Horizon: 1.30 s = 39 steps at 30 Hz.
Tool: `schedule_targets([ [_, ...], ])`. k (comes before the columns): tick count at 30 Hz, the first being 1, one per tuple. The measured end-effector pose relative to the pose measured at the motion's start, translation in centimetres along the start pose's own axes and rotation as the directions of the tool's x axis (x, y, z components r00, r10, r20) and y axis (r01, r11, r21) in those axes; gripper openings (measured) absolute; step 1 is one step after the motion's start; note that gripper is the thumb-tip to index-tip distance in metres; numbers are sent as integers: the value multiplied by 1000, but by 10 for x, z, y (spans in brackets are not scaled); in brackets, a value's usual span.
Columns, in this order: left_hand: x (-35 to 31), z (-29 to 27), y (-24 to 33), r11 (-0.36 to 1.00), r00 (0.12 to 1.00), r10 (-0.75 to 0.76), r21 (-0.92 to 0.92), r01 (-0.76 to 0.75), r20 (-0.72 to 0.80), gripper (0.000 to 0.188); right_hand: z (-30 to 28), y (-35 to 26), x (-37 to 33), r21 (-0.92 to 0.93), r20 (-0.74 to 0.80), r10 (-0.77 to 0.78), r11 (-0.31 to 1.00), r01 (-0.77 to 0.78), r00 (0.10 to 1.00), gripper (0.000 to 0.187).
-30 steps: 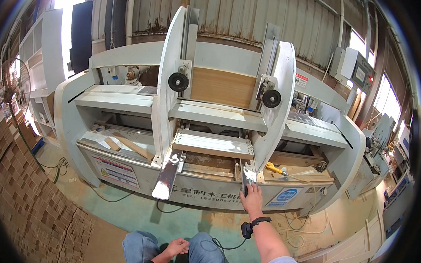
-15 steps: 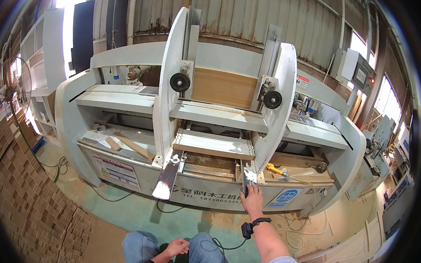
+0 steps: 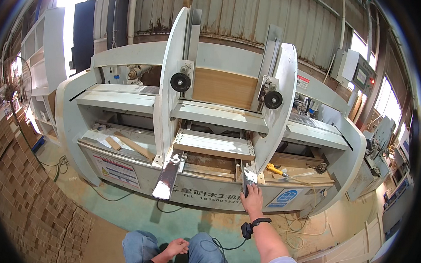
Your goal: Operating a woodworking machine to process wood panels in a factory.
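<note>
My right hand lies over the front end of the right dark metal arm of a large white woodworking machine, fingers stretched along it. Above my lap my left hand is loosely closed, and nothing shows in it. The matching left arm juts toward me with a worn, bright tip. Across the inner ends of both arms rests a stack of pale boards with small holes at the ends. Behind it, a wide brown wood panel stands between two upright white plates.
Two black hand knobs sit on the upright plates. A yellow air gun lies on the right ledge and loose wood strips on the left. Stacked wood pieces fill the left side; cables and a hose cross the floor.
</note>
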State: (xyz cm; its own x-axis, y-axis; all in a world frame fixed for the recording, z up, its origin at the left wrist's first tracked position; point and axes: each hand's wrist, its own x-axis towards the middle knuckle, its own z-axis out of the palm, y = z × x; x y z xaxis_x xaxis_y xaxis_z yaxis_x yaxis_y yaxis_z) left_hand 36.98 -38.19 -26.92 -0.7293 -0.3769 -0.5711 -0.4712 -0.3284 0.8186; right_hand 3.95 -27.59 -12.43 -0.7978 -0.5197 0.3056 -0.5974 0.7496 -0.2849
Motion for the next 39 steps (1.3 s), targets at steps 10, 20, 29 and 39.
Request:
schedule_targets([
  [10,-1,2,2,1000,1000,4,-6,-4,11,27,3,6,-1,12,-36,-14,1000,15,999,50],
  [20,11,-4,-13,1000,1000,-8,7,8,-6,25,8,7,2,19,-55,-30,999,31,998,50],
  [29,0,2,-1,1000,1000,-5,-26,4,-20,23,6,4,2,21,-37,-7,1000,8,999,49],
  [39,-2,2,1,1000,1000,3,-15,-3,-17,24,6,5,1,32,-49,-24,999,25,999,50],
])
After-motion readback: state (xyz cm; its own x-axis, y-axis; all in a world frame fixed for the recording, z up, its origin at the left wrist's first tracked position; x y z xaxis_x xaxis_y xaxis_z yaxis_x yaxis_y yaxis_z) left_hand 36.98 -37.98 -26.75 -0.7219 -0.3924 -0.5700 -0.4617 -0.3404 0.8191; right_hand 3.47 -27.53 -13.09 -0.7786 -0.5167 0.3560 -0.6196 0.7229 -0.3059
